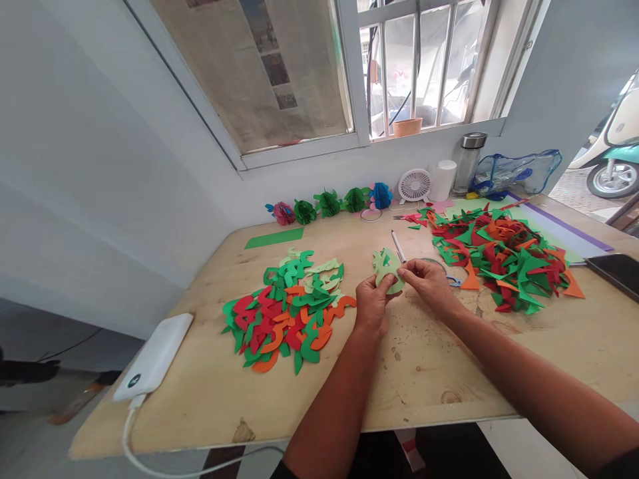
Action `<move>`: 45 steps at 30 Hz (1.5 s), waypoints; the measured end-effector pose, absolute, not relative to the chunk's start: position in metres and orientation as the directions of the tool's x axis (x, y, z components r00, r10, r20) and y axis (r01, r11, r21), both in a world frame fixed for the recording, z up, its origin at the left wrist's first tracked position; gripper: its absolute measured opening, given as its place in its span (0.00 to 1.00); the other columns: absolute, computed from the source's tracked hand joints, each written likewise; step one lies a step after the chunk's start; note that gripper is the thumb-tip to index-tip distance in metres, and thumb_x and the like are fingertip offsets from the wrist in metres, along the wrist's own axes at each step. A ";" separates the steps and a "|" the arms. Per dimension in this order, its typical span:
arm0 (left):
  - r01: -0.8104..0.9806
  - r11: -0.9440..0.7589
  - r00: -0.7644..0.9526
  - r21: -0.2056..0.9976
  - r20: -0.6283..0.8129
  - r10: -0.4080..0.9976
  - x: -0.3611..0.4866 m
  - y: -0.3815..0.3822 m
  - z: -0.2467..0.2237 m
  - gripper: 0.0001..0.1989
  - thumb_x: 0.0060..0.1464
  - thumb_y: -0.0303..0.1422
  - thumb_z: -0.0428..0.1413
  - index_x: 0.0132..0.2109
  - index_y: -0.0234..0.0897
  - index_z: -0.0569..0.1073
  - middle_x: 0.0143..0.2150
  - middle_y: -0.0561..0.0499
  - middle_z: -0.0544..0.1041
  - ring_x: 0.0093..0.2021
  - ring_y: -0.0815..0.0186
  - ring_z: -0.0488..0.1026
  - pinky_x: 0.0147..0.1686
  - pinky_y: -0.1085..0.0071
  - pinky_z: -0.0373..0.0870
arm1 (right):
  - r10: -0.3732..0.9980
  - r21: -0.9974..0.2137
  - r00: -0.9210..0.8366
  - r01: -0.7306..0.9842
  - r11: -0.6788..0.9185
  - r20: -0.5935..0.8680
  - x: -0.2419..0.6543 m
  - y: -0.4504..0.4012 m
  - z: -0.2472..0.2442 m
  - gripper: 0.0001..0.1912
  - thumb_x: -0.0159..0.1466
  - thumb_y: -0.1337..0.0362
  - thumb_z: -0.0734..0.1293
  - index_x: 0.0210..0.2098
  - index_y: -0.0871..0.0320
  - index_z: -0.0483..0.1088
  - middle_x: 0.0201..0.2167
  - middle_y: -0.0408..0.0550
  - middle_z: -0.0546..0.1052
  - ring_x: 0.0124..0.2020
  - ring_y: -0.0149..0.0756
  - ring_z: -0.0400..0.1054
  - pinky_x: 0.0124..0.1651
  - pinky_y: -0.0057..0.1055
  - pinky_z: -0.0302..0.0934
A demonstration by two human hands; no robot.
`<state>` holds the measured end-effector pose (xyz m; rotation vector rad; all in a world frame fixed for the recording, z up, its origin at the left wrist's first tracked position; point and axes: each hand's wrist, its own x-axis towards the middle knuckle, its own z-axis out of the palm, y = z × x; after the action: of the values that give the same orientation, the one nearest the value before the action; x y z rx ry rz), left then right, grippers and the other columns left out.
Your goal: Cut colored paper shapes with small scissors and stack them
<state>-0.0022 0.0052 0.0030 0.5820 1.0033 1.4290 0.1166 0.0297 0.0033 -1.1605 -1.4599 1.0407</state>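
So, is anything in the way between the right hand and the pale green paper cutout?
Nothing visible: the right hand is at the edge of the pale green paper cutout, held by the left hand. The white pen lies beyond.

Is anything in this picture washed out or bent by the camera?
Head view throughout: brightness partly bleaches the scene beyond the barred window; the table looks stretched at left, probably by a wide lens; the floor at lower left is dim; the light-green paper in the left hand and right hand looks fairly clear.
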 end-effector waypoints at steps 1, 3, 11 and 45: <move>-0.529 0.109 -0.140 0.841 -0.214 0.967 -0.002 0.005 0.003 0.15 0.32 0.35 0.67 0.28 0.28 0.77 0.26 0.48 0.75 0.27 0.71 0.69 0.31 0.70 0.72 | 0.981 -0.968 -0.083 0.167 0.187 0.175 0.117 0.030 0.003 0.15 0.54 0.52 0.66 0.23 0.58 0.68 0.18 0.40 0.66 0.22 0.29 0.57 0.25 0.27 0.52; -0.528 0.109 -0.142 0.842 -0.214 0.967 -0.002 0.005 0.003 0.15 0.32 0.35 0.67 0.28 0.28 0.77 0.27 0.48 0.75 0.27 0.70 0.70 0.31 0.70 0.72 | 0.979 -0.964 -0.087 0.181 0.196 0.183 0.117 0.030 0.002 0.15 0.54 0.52 0.66 0.23 0.58 0.68 0.18 0.40 0.66 0.21 0.29 0.57 0.25 0.27 0.52; -0.526 0.106 -0.130 0.844 -0.203 0.971 -0.003 0.005 0.001 0.16 0.34 0.35 0.66 0.32 0.29 0.78 0.28 0.47 0.77 0.27 0.70 0.71 0.32 0.70 0.72 | 0.978 -0.960 -0.068 0.193 0.205 0.195 0.116 0.028 0.006 0.14 0.54 0.53 0.66 0.23 0.58 0.68 0.17 0.40 0.66 0.21 0.29 0.57 0.25 0.27 0.52; -0.393 0.017 -0.320 0.919 -0.155 0.935 0.002 0.004 0.015 0.07 0.33 0.31 0.62 0.22 0.31 0.74 0.21 0.54 0.72 0.24 0.72 0.67 0.29 0.75 0.66 | 0.931 -0.852 -0.023 0.396 0.342 0.364 0.112 0.023 0.004 0.13 0.59 0.57 0.62 0.25 0.58 0.73 0.23 0.45 0.75 0.26 0.33 0.65 0.30 0.29 0.57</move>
<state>0.0022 0.0040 0.0147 0.6584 1.1867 1.5505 0.1118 0.0228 0.0036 -1.2237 -1.6059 0.6707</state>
